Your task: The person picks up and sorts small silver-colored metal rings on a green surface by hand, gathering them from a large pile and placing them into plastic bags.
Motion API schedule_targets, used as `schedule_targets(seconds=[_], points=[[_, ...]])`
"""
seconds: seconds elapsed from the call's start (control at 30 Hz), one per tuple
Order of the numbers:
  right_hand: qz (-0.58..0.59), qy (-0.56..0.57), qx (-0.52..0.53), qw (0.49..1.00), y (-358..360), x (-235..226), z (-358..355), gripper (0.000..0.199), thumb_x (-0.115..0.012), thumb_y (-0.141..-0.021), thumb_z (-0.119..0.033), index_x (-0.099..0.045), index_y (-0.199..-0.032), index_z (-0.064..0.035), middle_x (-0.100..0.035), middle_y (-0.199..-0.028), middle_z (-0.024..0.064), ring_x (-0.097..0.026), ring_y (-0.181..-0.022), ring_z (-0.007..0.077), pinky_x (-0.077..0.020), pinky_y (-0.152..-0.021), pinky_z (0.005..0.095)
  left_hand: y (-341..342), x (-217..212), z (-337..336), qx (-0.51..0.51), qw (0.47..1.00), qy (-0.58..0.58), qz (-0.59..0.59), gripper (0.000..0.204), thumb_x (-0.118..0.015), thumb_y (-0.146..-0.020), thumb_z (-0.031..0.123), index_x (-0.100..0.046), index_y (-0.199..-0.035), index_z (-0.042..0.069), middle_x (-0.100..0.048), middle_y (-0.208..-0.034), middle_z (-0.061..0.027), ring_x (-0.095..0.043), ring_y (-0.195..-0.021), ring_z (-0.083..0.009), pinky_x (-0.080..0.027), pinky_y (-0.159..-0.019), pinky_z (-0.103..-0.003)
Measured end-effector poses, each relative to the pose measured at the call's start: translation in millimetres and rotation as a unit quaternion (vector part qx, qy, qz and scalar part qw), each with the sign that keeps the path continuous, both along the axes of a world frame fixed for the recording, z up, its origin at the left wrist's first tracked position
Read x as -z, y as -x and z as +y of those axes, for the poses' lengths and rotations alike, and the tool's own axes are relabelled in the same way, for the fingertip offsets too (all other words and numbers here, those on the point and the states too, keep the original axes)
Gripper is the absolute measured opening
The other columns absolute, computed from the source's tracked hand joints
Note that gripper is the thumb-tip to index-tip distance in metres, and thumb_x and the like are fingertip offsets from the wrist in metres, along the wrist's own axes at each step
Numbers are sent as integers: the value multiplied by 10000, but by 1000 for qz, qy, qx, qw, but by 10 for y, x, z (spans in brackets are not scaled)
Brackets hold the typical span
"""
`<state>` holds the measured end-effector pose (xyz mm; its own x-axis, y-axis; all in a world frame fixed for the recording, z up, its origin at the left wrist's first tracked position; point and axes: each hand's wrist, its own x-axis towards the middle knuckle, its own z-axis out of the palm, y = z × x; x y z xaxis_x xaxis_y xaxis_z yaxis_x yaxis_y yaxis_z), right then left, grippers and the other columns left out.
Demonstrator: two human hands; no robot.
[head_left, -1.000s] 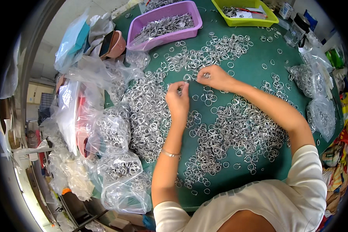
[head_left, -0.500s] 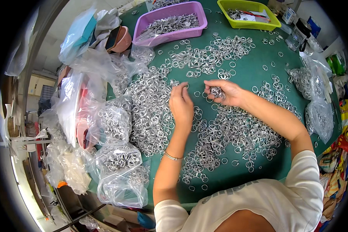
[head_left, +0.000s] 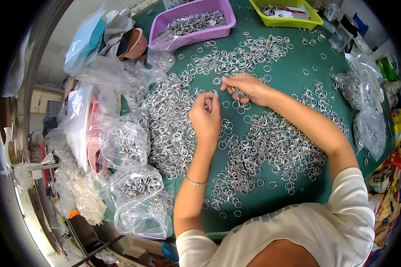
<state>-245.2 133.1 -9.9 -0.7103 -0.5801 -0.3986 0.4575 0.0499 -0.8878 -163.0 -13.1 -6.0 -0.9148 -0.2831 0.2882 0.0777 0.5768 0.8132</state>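
Many small silver metal rings lie in loose heaps on a green table. My left hand (head_left: pixel 204 116) is closed at the right edge of the left heap (head_left: pixel 171 133), with rings between its curled fingers and one ring (head_left: pixel 214 92) at its fingertips. Just right of it and a little farther away, my right hand (head_left: pixel 249 89) curls around several rings (head_left: pixel 239 92). Its thumb and forefinger come together beside another ring (head_left: pixel 217 81); I cannot tell whether they touch it. A wider heap of rings (head_left: pixel 272 142) spreads below my right forearm.
At the back stand a purple basket (head_left: pixel 231 20) of metal parts and a yellow-green basket (head_left: pixel 289 21). Clear bags of rings (head_left: pixel 136 182) line the left side; more bags (head_left: pixel 370 133) sit at the right edge. A pink bowl (head_left: pixel 138 44) and a clear jar (head_left: pixel 343 33) are farther back.
My right hand has moved left and away from me, closer to my left hand. My left hand has shifted slightly left. Both stay closed on rings.
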Motion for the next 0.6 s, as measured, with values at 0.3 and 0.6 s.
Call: schedule_targets(seconds=[0.3,0.6], points=[[-286,197,97,933,-423,184,282,309,-537,-870,-401,-534,-785,-104,-536,-658,11,-530,-576,138,-391,-410,239,-347,-299,253,117,843,-525,-10,145,-495,-914,150,-530,-964,19,-393,-592,38,-387,-484,-65,-319,-435,-169],[-405,294,129,856,-1466,-200,681,252,-478,-904,-239,-561,-966,-9,-602,-843,107,-606,-754,234,-529,-638,304,-1549,-142,193,44,416,-899,-127,425,-282,-957,217,-347,-1291,-38,-413,-1310,-194,-391,-1226,-293,-309,-1034,-433]])
